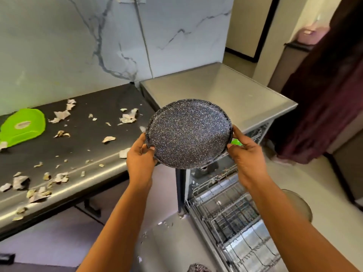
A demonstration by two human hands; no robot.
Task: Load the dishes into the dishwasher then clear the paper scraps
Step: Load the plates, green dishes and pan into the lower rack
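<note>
**A:** What does the head camera show?

**B:** Looking down, two bare arms reach forward. The left hand (140, 154) and the right hand (246, 152) each grip an opposite edge of a round plate (188, 133), fingers curled under the rim and thumbs on top. Neither hand is free. The plate is held in the air, tilted slightly, above the open dishwasher (225, 99).

**A:** Why held that way?

**B:** Probably to steady a wide, flat dish while it is brought toward the rack. The plate is dark with fine pale speckles, like stoneware or enamel, with a low raised rim.

**A:** And the dishwasher?

**B:** It stands to the right, with a grey, smooth metal top. Its wire rack (231, 216) is pulled out near the person, below the plate. The rack is thin silvery wire in rows; I cannot tell what already sits in it.

**A:** The paper scraps?

**B:** Torn scraps (128, 116), pale and crumpled, are scattered across the dark worktop (88, 138) on the left, thickest along its near metal edge. None are gathered yet, it seems. A bright green plastic lid or dish (23, 125) lies at the far left. Behind is a white marble-patterned wall (78, 46) with grey veins.
</note>
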